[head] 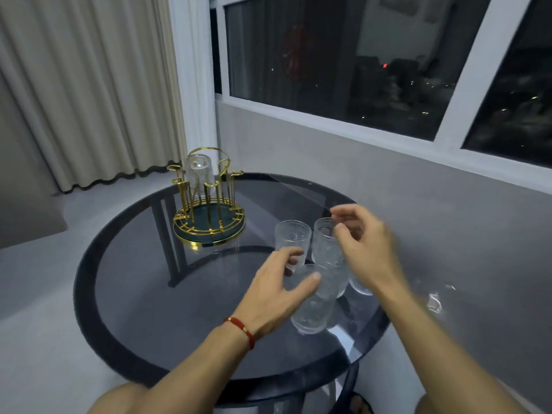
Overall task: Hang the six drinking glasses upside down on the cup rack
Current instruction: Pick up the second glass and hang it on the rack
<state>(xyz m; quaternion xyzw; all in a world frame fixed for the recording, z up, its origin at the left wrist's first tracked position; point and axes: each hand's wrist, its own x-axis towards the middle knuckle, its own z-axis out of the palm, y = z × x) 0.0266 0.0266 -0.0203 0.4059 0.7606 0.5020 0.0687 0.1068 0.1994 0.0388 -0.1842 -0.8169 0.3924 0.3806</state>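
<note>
- Head view: a gold rack (pixel 209 201) stands on the far left part of a round dark glass table (pixel 143 312). One glass (pixel 200 174) already hangs on it upside down, at the back.
- The other pegs on the rack look bare, so by my count one glass is hung and five are left.
- A cluster of upright glasses stands at the table's right side. I can make out a back-left glass (pixel 292 239), a back-right glass (pixel 328 252), a near glass (pixel 312 306), and part of another (pixel 360 286) behind the right wrist. A fifth is not visible; it may be hidden by the hands.
- The left hand (pixel 274 294), with a red bracelet (pixel 243 330) at the wrist, hovers beside the cluster. Its fingers are spread and loosely curled, thumb near the near glass; it grips nothing that I can see.
- The right hand (pixel 364 249) is over the back-right glass, fingers bent as if pinching toward the rim. It is blurred, so I cannot tell whether it has hold.
- Room: the cluster sits close to the table's right edge, with a grey wall (pixel 388 180) just beyond. A knocked glass could roll off there.
- Between cluster and rack the tabletop is open, a free path leftward.
- The glasses stand nearly touching, so lifting one risks bumping its neighbours.
</note>
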